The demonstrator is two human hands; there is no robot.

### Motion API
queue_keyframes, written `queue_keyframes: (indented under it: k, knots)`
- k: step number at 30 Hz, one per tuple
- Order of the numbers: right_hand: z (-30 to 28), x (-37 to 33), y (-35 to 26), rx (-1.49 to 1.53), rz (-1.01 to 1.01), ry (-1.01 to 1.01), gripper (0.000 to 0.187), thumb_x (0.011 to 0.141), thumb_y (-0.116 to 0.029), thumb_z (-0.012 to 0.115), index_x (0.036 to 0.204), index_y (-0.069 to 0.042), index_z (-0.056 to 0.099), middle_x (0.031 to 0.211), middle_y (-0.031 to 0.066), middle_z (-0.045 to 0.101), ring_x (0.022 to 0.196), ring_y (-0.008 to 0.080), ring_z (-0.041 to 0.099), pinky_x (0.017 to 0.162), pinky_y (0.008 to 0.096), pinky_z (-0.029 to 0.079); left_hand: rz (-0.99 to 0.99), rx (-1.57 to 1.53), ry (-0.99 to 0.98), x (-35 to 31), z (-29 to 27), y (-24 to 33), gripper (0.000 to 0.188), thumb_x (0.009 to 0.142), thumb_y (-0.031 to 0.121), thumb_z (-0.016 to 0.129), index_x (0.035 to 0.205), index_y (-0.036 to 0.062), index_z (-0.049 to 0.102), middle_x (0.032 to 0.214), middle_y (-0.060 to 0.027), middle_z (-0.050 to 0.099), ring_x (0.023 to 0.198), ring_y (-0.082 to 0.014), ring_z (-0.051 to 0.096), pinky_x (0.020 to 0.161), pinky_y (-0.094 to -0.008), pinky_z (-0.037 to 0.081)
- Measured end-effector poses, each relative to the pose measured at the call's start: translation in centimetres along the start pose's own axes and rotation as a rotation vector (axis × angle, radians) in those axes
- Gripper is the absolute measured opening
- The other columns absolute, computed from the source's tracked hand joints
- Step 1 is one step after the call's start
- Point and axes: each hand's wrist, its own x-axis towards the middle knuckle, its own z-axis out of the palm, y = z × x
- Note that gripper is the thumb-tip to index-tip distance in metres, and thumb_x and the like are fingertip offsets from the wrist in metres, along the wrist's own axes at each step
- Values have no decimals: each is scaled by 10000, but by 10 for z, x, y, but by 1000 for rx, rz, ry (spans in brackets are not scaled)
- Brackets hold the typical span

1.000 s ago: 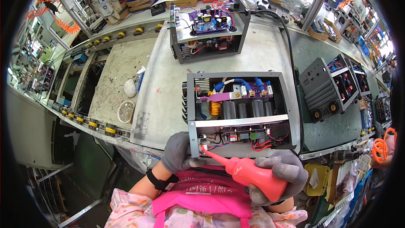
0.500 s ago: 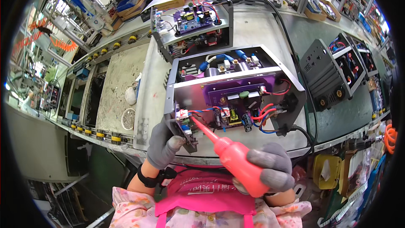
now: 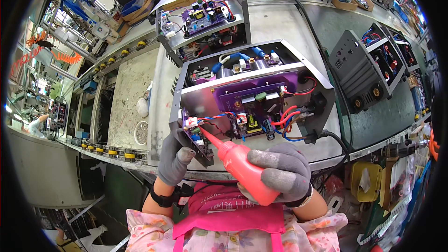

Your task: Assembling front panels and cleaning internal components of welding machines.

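An open metal machine housing [image 3: 198, 99] stands on the bench in front of me, with a purple circuit board [image 3: 227, 104] and colored wires inside. My right hand [image 3: 287, 170], in a grey glove, grips a red squeeze bottle [image 3: 245, 165] that slants up to the left. Its long nozzle reaches the small board [image 3: 196, 141] inside the left panel, just below a white connector [image 3: 191, 122]. Whether the tip touches a part cannot be made out. My left hand [image 3: 175, 161], also gloved, closes around the housing's lower left edge, thumb toward me and fingers partly hidden behind the panel.
A second open unit [image 3: 205, 30] stands behind the housing. Two more lean on the right, the nearer with a grey panel [image 3: 347, 65]. A black cable [image 3: 322, 60] runs along the right side. Rollers [image 3: 112, 151] line the left edge. Another person's arm [image 3: 37, 123] shows far left.
My right hand and the bottle have moved left and slightly up, bringing the nozzle closer to the white connector. The whole view has shifted a little. My left hand keeps its hold.
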Motion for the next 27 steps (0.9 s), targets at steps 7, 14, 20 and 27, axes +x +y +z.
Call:
queue_keyframes:
  k: [7, 14, 20, 27]
  knots:
    - [-15, 2, -12, 73, 10, 113, 479, 624, -153, 824, 1024, -88, 569, 1066, 180, 637, 756, 285, 655, 606, 352, 526, -32, 44, 15, 7, 5, 30, 759, 798, 577, 599, 1257, -11, 462, 1035, -63, 588, 908, -128, 557, 745, -258, 461]
    - [-21, 5, -17, 105, -9, -5, 632, 583, -68, 854, 1115, -80, 514, 1099, 239, 601, 621, 206, 613, 508, 288, 488, -119, 95, 79, 15, 8, 41, 702, 835, 557, 547, 1277, 17, 471, 868, -7, 561, 635, -49, 459, 515, -195, 365]
    - [-17, 6, -12, 81, -65, -46, 690, 556, -58, 868, 1143, -71, 506, 1093, 254, 594, 606, 194, 609, 490, 266, 485, -110, 122, 91, 15, 8, 43, 724, 823, 594, 548, 1264, 24, 478, 845, -8, 555, 625, -51, 460, 512, -200, 369]
    - [-17, 11, -15, 11, -66, -77, 680, 570, -118, 879, 1134, -96, 499, 1061, 214, 618, 651, 216, 622, 492, 278, 459, -104, 158, 91, 16, 8, 43, 737, 827, 620, 520, 1255, 22, 482, 833, -18, 563, 604, -56, 460, 502, -207, 371]
